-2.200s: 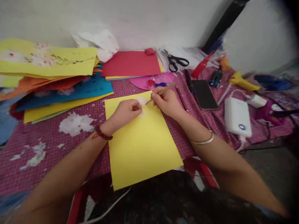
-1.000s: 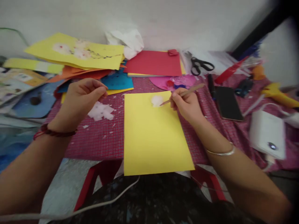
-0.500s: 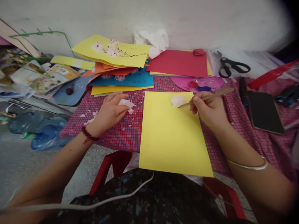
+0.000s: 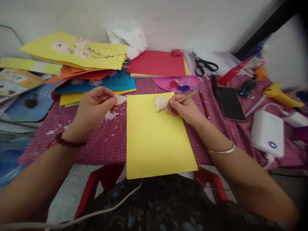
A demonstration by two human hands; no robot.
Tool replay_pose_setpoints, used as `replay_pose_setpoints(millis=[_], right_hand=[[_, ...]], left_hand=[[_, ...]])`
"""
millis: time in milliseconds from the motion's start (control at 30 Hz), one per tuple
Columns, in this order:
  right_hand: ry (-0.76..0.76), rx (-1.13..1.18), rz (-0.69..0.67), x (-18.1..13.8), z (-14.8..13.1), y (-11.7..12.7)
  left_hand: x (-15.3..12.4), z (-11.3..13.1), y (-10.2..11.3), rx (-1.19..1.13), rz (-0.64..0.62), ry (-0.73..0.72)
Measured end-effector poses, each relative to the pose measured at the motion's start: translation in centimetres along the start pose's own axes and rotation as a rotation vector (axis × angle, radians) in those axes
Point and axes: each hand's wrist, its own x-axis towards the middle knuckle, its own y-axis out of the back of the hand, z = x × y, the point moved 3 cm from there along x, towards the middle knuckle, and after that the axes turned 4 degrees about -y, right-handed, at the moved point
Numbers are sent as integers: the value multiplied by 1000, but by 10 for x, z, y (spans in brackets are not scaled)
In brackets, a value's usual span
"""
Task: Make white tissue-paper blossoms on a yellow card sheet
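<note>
In the head view a sheet of yellow paper [image 4: 156, 141] lies upright before me, over the table's front edge. A white fluffy petal shape [image 4: 160, 102] is on its upper right. My right hand [image 4: 181, 107] holds a thin wooden stick [image 4: 165, 109] with its pointed tip low over the sheet, just below the petal shape. To the left of the sheet, my left hand [image 4: 96, 104] pinches a small pale paper scrap [image 4: 120, 99] between thumb and fingers. Another pale scrap [image 4: 111, 115] lies on the cloth under that hand.
Yellow flower-decorated paper [image 4: 101, 49] tops a coloured stack at back left. Red paper [image 4: 156, 63], a pink palette [image 4: 166, 84] and black scissors [image 4: 204, 65] are behind. A phone [image 4: 231, 103] and white power bank [image 4: 268, 131] lie right. Torn bits litter the checked cloth [image 4: 108, 149].
My view has turned to the right. My left hand has risen from the cloth with a pale paper scrap in its fingers. The right hand keeps the stick near the petal shape.
</note>
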Motion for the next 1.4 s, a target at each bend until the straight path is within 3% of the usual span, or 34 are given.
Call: replay_pose_setpoints(millis=[167, 300, 400, 667, 800, 933, 1167, 1400], right_hand=[[-83, 83, 152, 6, 13, 2], [-119, 133, 205, 9, 17, 3], [-131, 143, 201, 10, 18, 3], [-85, 119, 195, 9, 14, 3], [43, 49, 248, 2, 2, 3], [93, -92, 183, -2, -2, -2], [220, -575, 133, -9, -6, -6], [433, -1126, -35, -21, -16, -26]], left_hand=[[26, 0, -59, -130, -282, 24], [38, -11, -96, 22, -656, 59], [40, -19, -112, 183, -760, -28], [37, -34, -129, 341, -388, -114], [36, -38, -131, 281, -333, -151], [36, -41, -133, 256, -297, -150], [38, -39, -132, 152, -260, -140], [40, -43, -126, -108, -223, -54]])
